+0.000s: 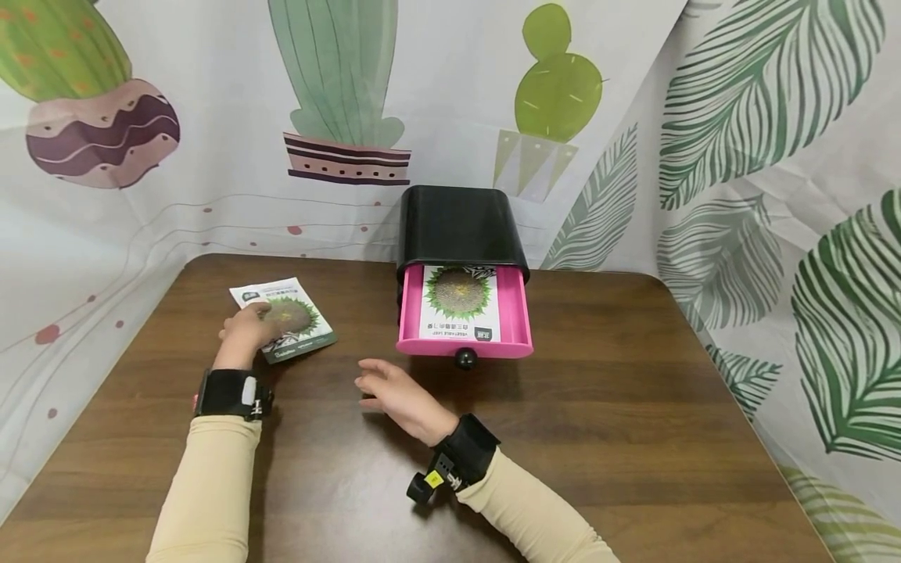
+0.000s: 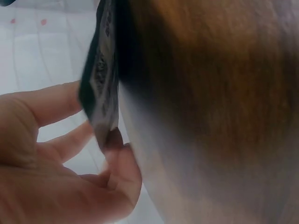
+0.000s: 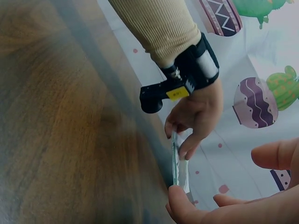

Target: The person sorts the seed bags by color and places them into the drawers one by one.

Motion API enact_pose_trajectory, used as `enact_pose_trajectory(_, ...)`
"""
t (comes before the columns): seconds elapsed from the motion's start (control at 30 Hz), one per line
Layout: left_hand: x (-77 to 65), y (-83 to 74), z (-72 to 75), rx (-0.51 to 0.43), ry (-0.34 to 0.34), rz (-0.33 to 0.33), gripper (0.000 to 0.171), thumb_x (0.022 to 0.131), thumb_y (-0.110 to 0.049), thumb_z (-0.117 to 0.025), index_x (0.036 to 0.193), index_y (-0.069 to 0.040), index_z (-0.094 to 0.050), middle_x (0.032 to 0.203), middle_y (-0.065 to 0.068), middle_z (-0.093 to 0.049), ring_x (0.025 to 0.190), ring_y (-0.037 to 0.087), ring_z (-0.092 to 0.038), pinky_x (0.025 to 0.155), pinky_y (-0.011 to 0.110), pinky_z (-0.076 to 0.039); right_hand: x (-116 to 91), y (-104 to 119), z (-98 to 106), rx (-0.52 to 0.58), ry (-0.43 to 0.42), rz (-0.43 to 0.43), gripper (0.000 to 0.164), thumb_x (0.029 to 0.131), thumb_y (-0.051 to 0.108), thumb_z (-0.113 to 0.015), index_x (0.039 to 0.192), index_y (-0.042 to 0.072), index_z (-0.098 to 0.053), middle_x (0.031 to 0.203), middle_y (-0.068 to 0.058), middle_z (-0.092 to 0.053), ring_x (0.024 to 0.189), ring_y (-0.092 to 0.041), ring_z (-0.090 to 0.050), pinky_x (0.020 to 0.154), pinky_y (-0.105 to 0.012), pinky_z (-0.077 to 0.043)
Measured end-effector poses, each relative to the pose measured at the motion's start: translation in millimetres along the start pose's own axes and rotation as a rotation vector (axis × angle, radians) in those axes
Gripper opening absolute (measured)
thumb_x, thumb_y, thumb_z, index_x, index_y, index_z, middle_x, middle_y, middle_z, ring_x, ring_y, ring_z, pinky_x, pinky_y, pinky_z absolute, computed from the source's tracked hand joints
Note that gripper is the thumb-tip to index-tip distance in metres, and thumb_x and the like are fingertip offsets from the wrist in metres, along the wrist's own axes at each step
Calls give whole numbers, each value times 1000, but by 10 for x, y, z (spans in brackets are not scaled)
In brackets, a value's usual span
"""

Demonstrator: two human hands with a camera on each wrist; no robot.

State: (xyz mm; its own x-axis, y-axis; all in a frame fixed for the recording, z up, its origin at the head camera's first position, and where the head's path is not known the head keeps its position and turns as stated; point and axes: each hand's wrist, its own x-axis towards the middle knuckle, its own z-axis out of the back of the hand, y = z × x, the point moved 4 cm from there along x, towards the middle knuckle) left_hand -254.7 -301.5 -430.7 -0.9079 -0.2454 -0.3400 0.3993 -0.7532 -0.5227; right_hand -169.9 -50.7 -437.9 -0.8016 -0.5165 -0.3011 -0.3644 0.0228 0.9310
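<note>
My left hand (image 1: 246, 332) pinches the edge of a sunflower-seed packet (image 1: 299, 317) at the left of the table. In the left wrist view the packet (image 2: 105, 70) stands edge-on, raised off the wood, between thumb and fingers. My right hand (image 1: 404, 403) hovers over the table, fingers loosely extended and holding nothing, in front of a pink drawer (image 1: 524, 320). That drawer is pulled out of a black box (image 1: 457, 227). Inside it lies another packet (image 1: 457, 301) with the same sunflower picture.
A round black knob (image 1: 465, 359) sticks out from the drawer front. The brown wooden table (image 1: 633, 438) reaches back to a hanging cloth (image 1: 464, 94) printed with cacti and leaves, which is close behind the box.
</note>
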Motion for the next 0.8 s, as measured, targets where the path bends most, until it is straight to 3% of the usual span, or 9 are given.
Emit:
enact_pose_trajectory(0.23, -140, 0, 33, -179, -34, -60, 67, 85, -1, -50, 146, 7, -22, 145, 39, -22, 132, 54, -25, 106, 60, -30, 31, -19, 3, 43, -10, -17, 52, 96, 8, -45, 143, -8, -30, 143, -30, -35, 134, -40, -37, 107, -46, -39)
enact_pose_trajectory(0.47, -333, 0, -3, -314, 90, -149, 69, 90, 3, -46, 150, 3, -12, 151, 36, -7, 136, 55, -17, 106, 65, -26, 62, -51, 9, 111, -26, -29, 57, 95, 4, -46, 145, -8, -22, 144, -32, -32, 136, -43, -33, 108, -48, -38)
enact_pose_trajectory(0.63, -522, 7, -3, -352, 150, -213, 68, 94, -2, -49, 151, -1, -13, 146, 39, -16, 131, 55, -25, 101, 66, -29, 80, -74, -8, 146, -9, -42, 63, 96, 8, -50, 146, -9, -16, 143, -32, -36, 134, -42, -37, 109, -48, -37)
enact_pose_trajectory(0.8, -784, -35, 60, -389, 153, -289, 67, 96, -9, -51, 152, -8, -14, 141, 37, -23, 124, 48, -31, 92, 61, -35, 62, -4, -83, 158, 61, -10, 64, 97, 15, -53, 146, -9, -19, 139, -26, -44, 124, -37, -50, 104, -41, -44)
